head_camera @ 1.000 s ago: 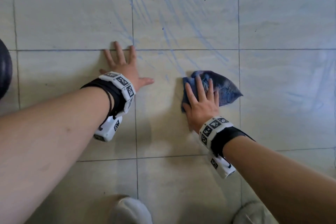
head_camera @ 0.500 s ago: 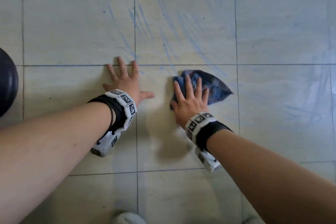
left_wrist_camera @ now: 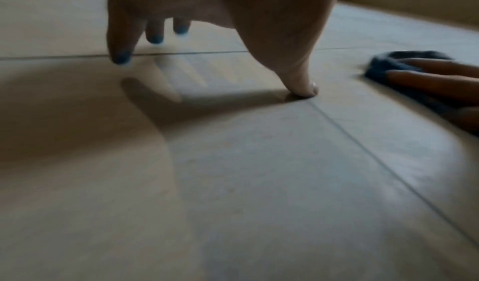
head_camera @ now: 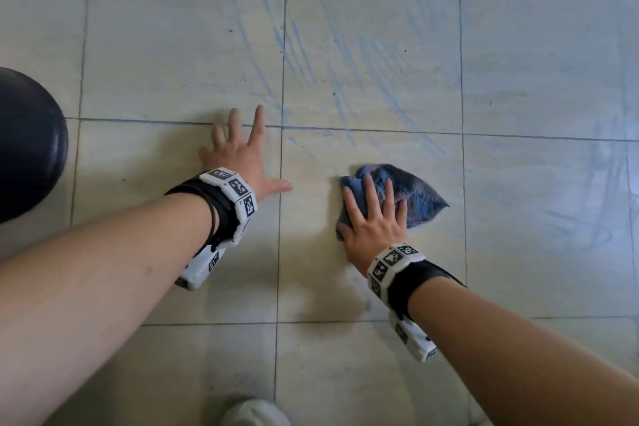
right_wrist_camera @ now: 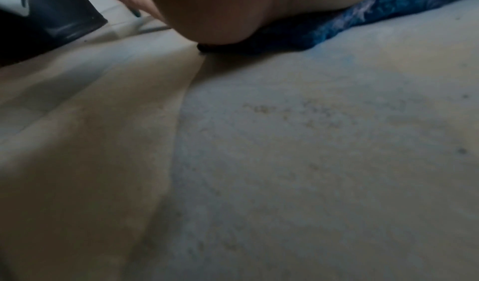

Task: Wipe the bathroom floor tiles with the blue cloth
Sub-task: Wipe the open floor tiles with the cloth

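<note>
the blue cloth (head_camera: 406,192) lies bunched on the floor tiles (head_camera: 363,62), on the tile just right of the vertical grout line that runs up the middle of the head view. its pointed corner sticks out to the right, and its near left part is under the right hand (head_camera: 375,223). that hand lies flat on it, palm down, fingers straight and spread, pressing rather than clutching. in the right wrist view the cloth (right_wrist_camera: 388,8) shows as dark blue pile squeezed under the heel of the hand (right_wrist_camera: 220,8).

the left hand (head_camera: 238,157) is planted on the neighbouring tile to the left, well apart from the cloth. its fingers are splayed and extended, holding nothing, with the thumb reaching right to the grout line. from the left wrist view the thumb tip touches the floor, while the fingertips (left_wrist_camera: 120,59) are blue-stained; whether they touch the tile i cannot tell through the blur.

pale blue streaks (head_camera: 297,48) fan across the tiles beyond both hands, with more smears at the far right. a dark rounded object (head_camera: 29,145) sits at the left edge. a white shoe toe (head_camera: 254,413) pokes in at the bottom.
</note>
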Demonstrator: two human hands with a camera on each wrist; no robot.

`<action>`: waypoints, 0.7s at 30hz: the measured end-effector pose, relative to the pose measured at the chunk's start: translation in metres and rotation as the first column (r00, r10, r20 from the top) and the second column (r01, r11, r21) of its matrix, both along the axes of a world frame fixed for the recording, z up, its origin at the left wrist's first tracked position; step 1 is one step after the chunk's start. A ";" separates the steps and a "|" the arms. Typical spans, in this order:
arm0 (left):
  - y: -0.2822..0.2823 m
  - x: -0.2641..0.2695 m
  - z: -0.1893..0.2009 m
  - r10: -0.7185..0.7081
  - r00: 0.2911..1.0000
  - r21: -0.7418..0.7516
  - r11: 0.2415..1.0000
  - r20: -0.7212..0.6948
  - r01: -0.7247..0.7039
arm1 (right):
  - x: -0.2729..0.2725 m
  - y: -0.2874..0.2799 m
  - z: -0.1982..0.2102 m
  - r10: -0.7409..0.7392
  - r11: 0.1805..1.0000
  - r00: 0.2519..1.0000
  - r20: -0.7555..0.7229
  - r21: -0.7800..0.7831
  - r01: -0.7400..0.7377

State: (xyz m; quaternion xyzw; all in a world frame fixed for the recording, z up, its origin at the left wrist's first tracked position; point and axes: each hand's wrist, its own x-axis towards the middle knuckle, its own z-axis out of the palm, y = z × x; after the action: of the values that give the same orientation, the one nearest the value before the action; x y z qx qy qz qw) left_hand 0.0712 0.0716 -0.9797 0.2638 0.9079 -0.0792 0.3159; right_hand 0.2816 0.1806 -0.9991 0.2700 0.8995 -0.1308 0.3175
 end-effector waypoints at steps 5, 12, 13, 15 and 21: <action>-0.013 -0.017 -0.009 0.172 0.982 -0.091 0.982 0.083 -0.164 | -0.001 0.000 -0.002 0.003 1.000 1.000 0.007 0.006 -0.003; -0.010 -0.016 -0.013 0.204 0.975 -0.084 0.977 0.091 -0.197 | -0.005 0.000 -0.001 0.015 1.000 1.000 0.006 -0.009 -0.015; -0.010 -0.016 -0.014 0.206 0.974 -0.081 0.977 0.091 -0.199 | -0.007 0.000 0.001 0.017 1.000 1.000 0.004 -0.014 -0.017; -0.011 -0.016 -0.014 0.209 0.973 -0.081 0.976 0.093 -0.202 | -0.019 0.002 0.004 0.030 0.999 0.999 -0.009 -0.023 -0.031; -0.009 -0.016 -0.012 0.222 0.969 -0.095 0.972 0.105 -0.213 | -0.119 0.004 -0.007 0.076 0.995 0.984 -0.160 -0.048 -0.085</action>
State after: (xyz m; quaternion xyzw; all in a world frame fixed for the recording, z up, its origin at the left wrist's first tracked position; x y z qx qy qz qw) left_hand 0.0553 0.0626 -0.9918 0.1533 0.9077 -0.0664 0.3849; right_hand 0.1630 0.1846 -1.0061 0.2133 0.9281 -0.1634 0.2577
